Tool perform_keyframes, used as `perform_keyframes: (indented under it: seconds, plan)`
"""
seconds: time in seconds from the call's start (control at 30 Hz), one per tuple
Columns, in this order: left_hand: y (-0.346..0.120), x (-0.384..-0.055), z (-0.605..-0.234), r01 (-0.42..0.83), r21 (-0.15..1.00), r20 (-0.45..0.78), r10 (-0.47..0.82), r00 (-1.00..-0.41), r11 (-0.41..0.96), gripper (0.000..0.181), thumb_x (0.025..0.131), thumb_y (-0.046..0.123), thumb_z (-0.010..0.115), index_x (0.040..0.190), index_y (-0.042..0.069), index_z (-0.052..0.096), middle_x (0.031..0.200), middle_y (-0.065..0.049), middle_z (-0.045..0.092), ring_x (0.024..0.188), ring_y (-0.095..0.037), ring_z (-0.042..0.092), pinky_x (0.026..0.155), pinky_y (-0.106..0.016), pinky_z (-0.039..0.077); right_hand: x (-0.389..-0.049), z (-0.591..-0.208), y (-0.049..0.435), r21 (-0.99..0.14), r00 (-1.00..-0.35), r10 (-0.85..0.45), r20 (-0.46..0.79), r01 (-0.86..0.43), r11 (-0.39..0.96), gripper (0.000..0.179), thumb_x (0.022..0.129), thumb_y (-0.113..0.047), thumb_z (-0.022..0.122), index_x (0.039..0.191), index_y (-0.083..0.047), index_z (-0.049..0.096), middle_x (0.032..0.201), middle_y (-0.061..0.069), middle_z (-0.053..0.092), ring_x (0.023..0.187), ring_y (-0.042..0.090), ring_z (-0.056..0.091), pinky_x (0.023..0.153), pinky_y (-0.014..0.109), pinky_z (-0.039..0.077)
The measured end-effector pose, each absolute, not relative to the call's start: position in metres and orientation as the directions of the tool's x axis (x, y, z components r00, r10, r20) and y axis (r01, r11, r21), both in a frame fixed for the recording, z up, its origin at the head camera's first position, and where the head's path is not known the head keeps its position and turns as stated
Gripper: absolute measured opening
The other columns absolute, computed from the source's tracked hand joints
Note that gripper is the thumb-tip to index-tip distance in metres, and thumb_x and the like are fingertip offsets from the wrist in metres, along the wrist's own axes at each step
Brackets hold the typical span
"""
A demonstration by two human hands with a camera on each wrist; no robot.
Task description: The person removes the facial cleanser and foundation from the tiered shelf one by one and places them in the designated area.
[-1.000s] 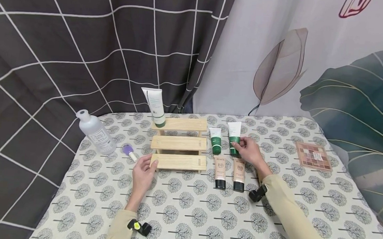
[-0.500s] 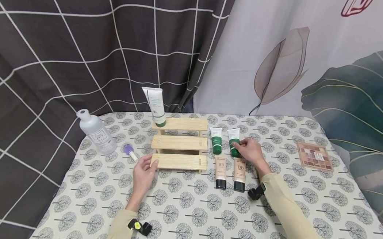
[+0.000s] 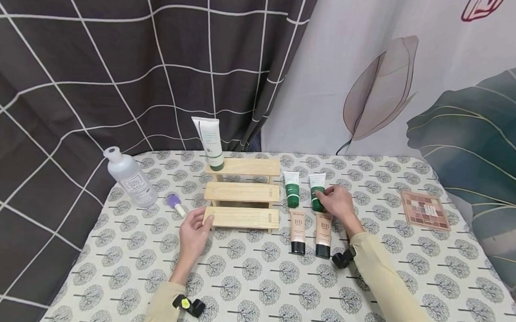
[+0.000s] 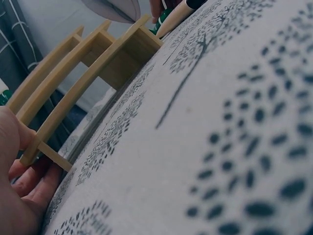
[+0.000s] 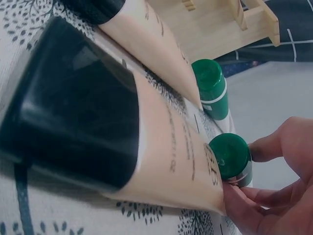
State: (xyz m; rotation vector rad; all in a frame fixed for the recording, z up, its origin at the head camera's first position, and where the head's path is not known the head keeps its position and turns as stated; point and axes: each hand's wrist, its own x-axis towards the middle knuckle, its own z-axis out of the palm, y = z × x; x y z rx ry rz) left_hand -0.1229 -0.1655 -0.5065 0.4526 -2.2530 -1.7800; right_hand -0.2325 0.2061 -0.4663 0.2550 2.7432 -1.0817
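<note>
My left hand (image 3: 194, 232) grips the front left end of a three-step wooden display stand (image 3: 241, 193), thumb on the lowest step. In the left wrist view my fingers curl under that end (image 4: 36, 147). My right hand (image 3: 337, 203) pinches the green lower part of a small white-and-green squeeze tube (image 3: 317, 183) between thumb and fingers; its green cap (image 5: 230, 155) shows in the right wrist view. A matching tube (image 3: 291, 187) lies to its left. Just below lie two beige BB cream tubes with black caps, the left one (image 3: 297, 227) and the right one (image 3: 323, 229).
A larger white tube (image 3: 209, 141) stands on its green cap at the top step's left end. Left of the stand are a clear bottle (image 3: 132, 180) and a purple-headed brush (image 3: 174, 202). An eyeshadow palette (image 3: 424, 210) lies at the right. Curtains hang behind the patterned tablecloth (image 3: 250, 283).
The small green-and-white tube in my right hand has come down toward the near side, level with its match. My left hand stays on the stand.
</note>
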Motion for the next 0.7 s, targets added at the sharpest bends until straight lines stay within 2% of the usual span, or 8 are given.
perform_keyframes:
  seconds: [0.3, 0.53, 0.7]
  plan:
    - [-0.166, -0.123, -0.507, -0.088, 0.973, 0.0, -0.377, -0.926, 0.215, 0.039, 0.096, 0.01, 0.069, 0.133, 0.003, 0.06, 0.113, -0.02, 0.068, 0.082, -0.001, 0.064, 0.078, -0.011, 0.056, -0.229, -0.465, 0.213, -0.672, -0.975, 0.091, -0.203, 0.206, 0.711, 0.054, 0.1, -0.041, 0.06, 0.125, 0.007, 0.058, 0.115, 0.027, 0.067, 0.09, 0.03, 0.066, 0.076, 0.035, 0.057]
    - [-0.166, -0.123, -0.506, -0.088, 0.969, 0.006, -0.378, -0.926, 0.229, 0.039, 0.096, 0.011, 0.068, 0.134, 0.003, 0.059, 0.114, -0.019, 0.068, 0.083, -0.003, 0.064, 0.078, -0.011, 0.056, -0.229, -0.454, 0.213, -0.71, -0.982, 0.075, -0.173, 0.177, 0.681, 0.053, 0.101, -0.041, 0.059, 0.129, 0.004, 0.054, 0.12, 0.025, 0.062, 0.102, 0.034, 0.062, 0.088, 0.042, 0.055]
    - [-0.165, -0.123, -0.506, -0.089, 0.97, 0.004, -0.381, -0.925, 0.226, 0.039, 0.096, 0.009, 0.068, 0.133, 0.003, 0.06, 0.114, -0.02, 0.068, 0.083, -0.001, 0.063, 0.078, -0.01, 0.056, -0.229, -0.445, 0.205, -0.755, -0.995, 0.077, -0.063, 0.098, 0.648, 0.051, 0.099, -0.038, 0.062, 0.128, 0.003, 0.057, 0.118, 0.023, 0.064, 0.103, 0.034, 0.063, 0.09, 0.044, 0.055]
